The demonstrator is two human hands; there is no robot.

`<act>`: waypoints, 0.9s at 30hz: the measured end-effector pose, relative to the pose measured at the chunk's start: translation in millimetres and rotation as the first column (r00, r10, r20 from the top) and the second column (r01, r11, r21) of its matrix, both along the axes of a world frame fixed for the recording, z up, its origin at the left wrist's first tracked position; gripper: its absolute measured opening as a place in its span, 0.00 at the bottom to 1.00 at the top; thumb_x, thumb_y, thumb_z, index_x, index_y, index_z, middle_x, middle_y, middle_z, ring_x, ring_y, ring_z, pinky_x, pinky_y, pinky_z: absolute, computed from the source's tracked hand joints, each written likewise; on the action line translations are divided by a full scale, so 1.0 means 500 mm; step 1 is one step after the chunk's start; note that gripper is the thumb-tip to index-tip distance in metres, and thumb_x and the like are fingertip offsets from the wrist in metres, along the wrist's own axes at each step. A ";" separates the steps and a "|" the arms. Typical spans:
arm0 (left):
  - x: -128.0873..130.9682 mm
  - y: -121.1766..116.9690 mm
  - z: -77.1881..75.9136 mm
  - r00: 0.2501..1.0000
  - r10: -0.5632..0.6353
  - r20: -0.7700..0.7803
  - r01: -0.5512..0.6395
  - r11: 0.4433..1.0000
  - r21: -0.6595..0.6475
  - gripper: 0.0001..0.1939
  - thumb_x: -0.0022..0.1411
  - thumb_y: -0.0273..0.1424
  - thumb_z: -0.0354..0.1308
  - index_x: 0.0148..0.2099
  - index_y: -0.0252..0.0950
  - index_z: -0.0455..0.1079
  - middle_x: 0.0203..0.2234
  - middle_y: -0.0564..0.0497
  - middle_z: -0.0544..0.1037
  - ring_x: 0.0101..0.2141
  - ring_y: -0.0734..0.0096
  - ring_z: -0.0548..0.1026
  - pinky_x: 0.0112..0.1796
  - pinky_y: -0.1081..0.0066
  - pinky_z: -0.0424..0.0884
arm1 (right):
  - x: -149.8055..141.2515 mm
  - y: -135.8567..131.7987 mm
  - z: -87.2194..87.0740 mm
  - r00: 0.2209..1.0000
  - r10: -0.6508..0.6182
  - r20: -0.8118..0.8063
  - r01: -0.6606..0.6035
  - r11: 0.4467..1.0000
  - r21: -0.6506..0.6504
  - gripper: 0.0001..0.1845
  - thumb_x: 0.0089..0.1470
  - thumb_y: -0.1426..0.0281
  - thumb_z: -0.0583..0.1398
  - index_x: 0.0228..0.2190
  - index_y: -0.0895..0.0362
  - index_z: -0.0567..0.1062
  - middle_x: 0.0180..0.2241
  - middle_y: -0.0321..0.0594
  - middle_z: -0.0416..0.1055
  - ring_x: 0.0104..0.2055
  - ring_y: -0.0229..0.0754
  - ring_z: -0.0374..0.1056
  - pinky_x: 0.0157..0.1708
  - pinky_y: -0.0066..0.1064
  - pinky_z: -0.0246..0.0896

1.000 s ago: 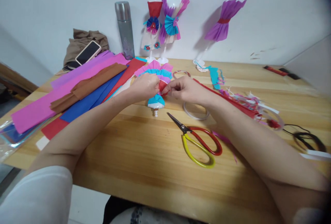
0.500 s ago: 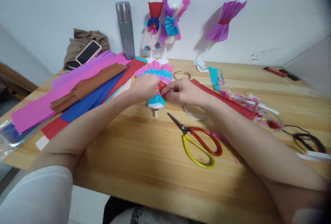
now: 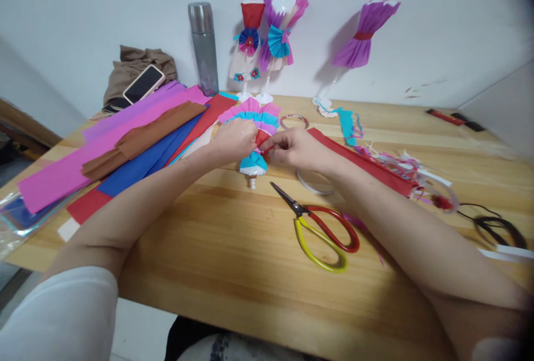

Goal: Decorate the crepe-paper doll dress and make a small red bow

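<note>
A small mannequin [image 3: 252, 171] in a layered crepe-paper dress [image 3: 250, 116] lies on the table, its neck toward me. The skirt has pink, blue and purple ruffles, with red at the waist and a blue top. My left hand [image 3: 237, 139] is closed around the waist from the left. From the right, my right hand [image 3: 290, 147] pinches a red paper strip [image 3: 269, 146] against the waist. The fingertips of my left hand are partly hidden. Scissors [image 3: 298, 211] with one red and one yellow handle lie open nearer to me.
Folded crepe paper [image 3: 142, 152] is piled at left, beside a phone [image 3: 144, 84] and a flask [image 3: 203, 49]. Three dressed mannequins [image 3: 252, 16] stand by the wall. Tape rolls [image 3: 294, 122], a red paper strip [image 3: 362, 163] and paper scraps [image 3: 387, 166] lie at right.
Both hands stay at the mannequin's waist in nearly the same pose. The whole view has shifted very slightly.
</note>
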State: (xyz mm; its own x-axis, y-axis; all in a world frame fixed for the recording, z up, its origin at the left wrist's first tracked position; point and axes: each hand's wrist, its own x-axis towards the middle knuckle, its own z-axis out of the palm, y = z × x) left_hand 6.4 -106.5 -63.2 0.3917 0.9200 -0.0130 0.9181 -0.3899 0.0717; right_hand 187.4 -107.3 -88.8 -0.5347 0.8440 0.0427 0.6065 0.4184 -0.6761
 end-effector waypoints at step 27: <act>-0.007 0.008 -0.012 0.999 -0.022 0.047 0.020 0.999 0.033 0.13 0.66 0.26 0.54 0.36 0.33 0.81 0.26 0.43 0.79 0.33 0.62 0.72 0.34 0.66 0.59 | -0.003 -0.002 -0.013 0.998 0.015 -0.063 -0.018 0.999 -0.050 0.14 0.53 0.74 0.59 0.37 0.58 0.85 0.23 0.37 0.74 0.26 0.38 0.62 0.29 0.33 0.56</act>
